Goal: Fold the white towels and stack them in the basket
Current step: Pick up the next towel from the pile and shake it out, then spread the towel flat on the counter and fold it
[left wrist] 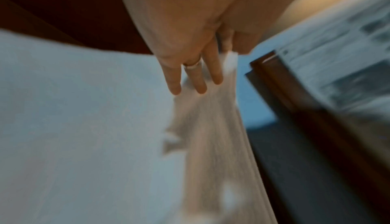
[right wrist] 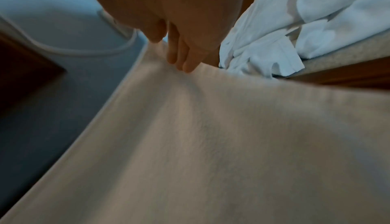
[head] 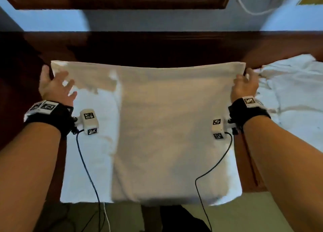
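Across the dark wooden table point(head: 157, 46) a white towel point(head: 166, 126) is held spread out, its far edge stretched nearly straight between the two hands and its near edge hanging past the table's front edge toward the floor. Behind the far edge lies a band of bare wood, then the table's back edge and a pale wall. A second layer of the same towel shows on the left, lighter in colour, but how the layers join is hard to make out through blur.

To the right, a heap of crumpled white towels point(head: 288, 95) sits close to the held one; its right side is cut off by the frame. No basket shows in any view.

At the far left corner the left hand point(head: 54, 86) pinches the towel's edge between thumb and forefinger, the other fingers point(left wrist: 198, 84) straight against the cloth, a ring point(left wrist: 192, 65) on one. That wrist view is heavily smeared.

At the far right corner the right hand point(head: 244, 86) has its grip closed on the corner, thumb on one side, fingers point(right wrist: 185, 61) on the other
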The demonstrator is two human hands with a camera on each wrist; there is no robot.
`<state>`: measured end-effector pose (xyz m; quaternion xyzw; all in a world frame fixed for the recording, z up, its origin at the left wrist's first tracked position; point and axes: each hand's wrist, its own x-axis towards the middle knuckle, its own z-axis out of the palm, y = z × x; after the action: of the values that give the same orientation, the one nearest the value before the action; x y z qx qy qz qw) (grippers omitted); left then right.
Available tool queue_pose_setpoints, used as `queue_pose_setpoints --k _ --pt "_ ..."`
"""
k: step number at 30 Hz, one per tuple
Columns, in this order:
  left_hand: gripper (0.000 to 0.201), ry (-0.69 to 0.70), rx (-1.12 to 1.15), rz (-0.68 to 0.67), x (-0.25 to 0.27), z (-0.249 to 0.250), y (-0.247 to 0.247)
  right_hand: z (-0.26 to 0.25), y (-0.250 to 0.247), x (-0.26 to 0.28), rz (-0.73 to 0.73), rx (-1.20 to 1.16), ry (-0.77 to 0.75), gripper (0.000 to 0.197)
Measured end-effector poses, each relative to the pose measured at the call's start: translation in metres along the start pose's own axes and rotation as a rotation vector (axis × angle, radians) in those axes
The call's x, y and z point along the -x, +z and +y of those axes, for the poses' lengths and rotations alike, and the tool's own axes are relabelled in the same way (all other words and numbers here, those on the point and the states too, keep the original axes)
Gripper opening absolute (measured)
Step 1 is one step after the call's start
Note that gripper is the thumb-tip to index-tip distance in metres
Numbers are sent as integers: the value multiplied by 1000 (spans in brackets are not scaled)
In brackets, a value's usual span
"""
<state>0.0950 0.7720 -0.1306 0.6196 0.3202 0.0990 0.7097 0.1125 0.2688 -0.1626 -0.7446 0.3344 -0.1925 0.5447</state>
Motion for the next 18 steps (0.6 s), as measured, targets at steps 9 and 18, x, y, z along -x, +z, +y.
queue_pose_setpoints --k 9,18 --pt "87 -108 -1708 -532 61 -194 -63 170 -40 104 -945 1244 -216 78" --pt "92 -20 -1673 -498 -25 -174 -18 151 34 22 -903 1232 -334 82"
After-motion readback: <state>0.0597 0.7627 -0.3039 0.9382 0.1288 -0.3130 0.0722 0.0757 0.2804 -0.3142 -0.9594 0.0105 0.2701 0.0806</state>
